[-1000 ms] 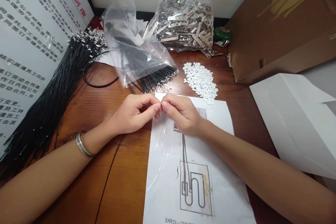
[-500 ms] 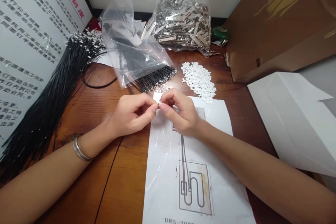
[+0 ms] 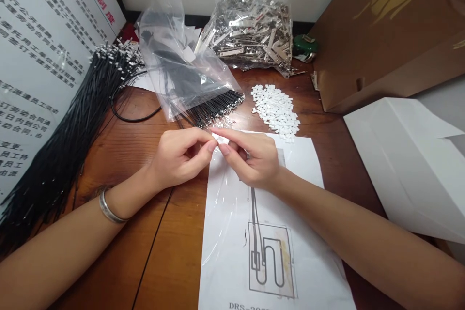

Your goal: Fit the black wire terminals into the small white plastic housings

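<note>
My left hand [image 3: 183, 157] is closed in a pinch, thumb against index finger. My right hand [image 3: 254, 157] meets it at the fingertips, its thumb bent in and its index finger reaching over the left fingertips. Whatever lies between them is very small and mostly covered by the fingers. Both hands are above the top of a printed drawing sheet [image 3: 232, 261]. Just beyond the fingertips, a bundle of black wires with metal ends [image 3: 214, 109] sticks out of a clear plastic bag [image 3: 203, 75]. A pile of small white plastic connector housings [image 3: 276, 111] lies behind my right hand.
At the left, a thick bundle of black cables with white ends [image 3: 69, 135] leans along a printed board [image 3: 32, 58]. A bag of metal strips [image 3: 254, 34] stands at the back, beside a green tape measure [image 3: 304, 48]. A brown box [image 3: 385, 34] and white carton [image 3: 407, 164] line the right.
My right index finger has straightened and moved left over the left fingertips. A tiny white piece seen between the fingertips earlier is now hidden. My left hand has barely moved.
</note>
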Demonstrator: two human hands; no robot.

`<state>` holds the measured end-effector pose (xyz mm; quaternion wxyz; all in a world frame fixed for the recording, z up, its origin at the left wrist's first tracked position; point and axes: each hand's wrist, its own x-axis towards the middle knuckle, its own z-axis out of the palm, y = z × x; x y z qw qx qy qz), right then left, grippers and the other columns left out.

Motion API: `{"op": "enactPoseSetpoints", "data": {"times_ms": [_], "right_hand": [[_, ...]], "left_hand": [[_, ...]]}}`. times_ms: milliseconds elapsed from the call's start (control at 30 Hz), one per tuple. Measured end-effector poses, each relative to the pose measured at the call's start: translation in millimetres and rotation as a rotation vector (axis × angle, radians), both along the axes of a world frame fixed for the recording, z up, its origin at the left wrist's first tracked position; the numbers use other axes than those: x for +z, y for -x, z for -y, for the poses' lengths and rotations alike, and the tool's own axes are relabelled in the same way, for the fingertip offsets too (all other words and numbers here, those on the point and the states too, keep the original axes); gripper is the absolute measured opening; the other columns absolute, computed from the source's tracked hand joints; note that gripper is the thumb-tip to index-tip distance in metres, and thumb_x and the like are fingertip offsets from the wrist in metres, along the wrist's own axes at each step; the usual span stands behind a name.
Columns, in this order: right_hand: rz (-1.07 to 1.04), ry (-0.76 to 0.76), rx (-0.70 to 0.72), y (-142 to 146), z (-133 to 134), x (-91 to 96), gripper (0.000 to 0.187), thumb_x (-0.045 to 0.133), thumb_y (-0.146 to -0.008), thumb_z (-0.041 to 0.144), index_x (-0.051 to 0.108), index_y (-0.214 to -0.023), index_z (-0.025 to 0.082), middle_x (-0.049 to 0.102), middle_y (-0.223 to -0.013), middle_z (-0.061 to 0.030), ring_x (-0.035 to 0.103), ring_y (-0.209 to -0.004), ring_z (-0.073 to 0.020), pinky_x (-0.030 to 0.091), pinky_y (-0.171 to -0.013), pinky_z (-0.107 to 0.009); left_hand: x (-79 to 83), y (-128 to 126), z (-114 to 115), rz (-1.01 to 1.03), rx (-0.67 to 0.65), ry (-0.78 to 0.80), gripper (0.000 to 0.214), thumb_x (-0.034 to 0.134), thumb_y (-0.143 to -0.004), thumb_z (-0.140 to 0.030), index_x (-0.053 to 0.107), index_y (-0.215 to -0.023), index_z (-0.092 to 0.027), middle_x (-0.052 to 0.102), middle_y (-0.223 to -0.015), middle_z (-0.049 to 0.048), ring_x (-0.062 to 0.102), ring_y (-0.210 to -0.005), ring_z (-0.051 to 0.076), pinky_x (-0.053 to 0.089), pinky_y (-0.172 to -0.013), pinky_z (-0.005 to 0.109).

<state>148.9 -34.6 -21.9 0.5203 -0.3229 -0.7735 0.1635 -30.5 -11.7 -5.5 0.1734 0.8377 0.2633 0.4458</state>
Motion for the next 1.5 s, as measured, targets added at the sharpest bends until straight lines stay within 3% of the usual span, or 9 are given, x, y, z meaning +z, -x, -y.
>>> {"op": "enactPoseSetpoints", "data": {"times_ms": [233,700,900,1500], "right_hand": [[0.028,-0.057,0.046,-0.8,-2.9,-3.9,0.033,0.049,-0.093,0.015,0.067,-0.120,0.017,0.064,-0.063,0.0019,0.051,-0.048,-0.0081,0.046,-0.049,-0.020],[0.016,-0.037,0.058,-0.5,-4.2,-5.4,0.034,0.050,-0.093,0.015,0.066,-0.123,0.020,0.069,-0.067,0.0013,0.056,-0.050,-0.0097,0.049,-0.050,-0.022],[0.022,0.006,0.061,-1.4,-4.2,-6.0,0.033,0.049,-0.095,0.018,0.066,-0.123,0.019,0.075,-0.078,-0.0013,0.068,-0.065,-0.0119,0.055,-0.059,-0.023],[0.024,0.023,0.054,-1.4,-4.5,-6.0,0.031,0.049,-0.095,0.017,0.067,-0.120,0.017,0.075,-0.080,-0.0015,0.067,-0.064,-0.0106,0.055,-0.060,-0.021]], "left_hand": [[-1.1,-0.1,-2.0,0.002,-0.046,-0.027,0.013,0.058,-0.088,-0.015,0.063,-0.076,-0.015,0.065,-0.059,-0.0030,0.052,-0.045,0.004,0.041,-0.047,0.014],[-1.5,-0.8,-2.2,0.040,-0.010,0.000,0.015,0.061,-0.086,-0.016,0.063,-0.071,-0.015,0.062,-0.053,-0.0042,0.048,-0.041,0.004,0.038,-0.043,0.014],[-2.1,-0.8,-2.5,0.045,-0.026,-0.015,0.014,0.061,-0.085,-0.015,0.064,-0.071,-0.014,0.063,-0.053,-0.0036,0.048,-0.042,0.004,0.038,-0.044,0.014],[-1.6,-1.4,-2.2,0.037,-0.034,0.021,0.014,0.059,-0.088,-0.018,0.065,-0.075,-0.015,0.064,-0.056,-0.0026,0.051,-0.043,0.005,0.041,-0.045,0.015]]}}
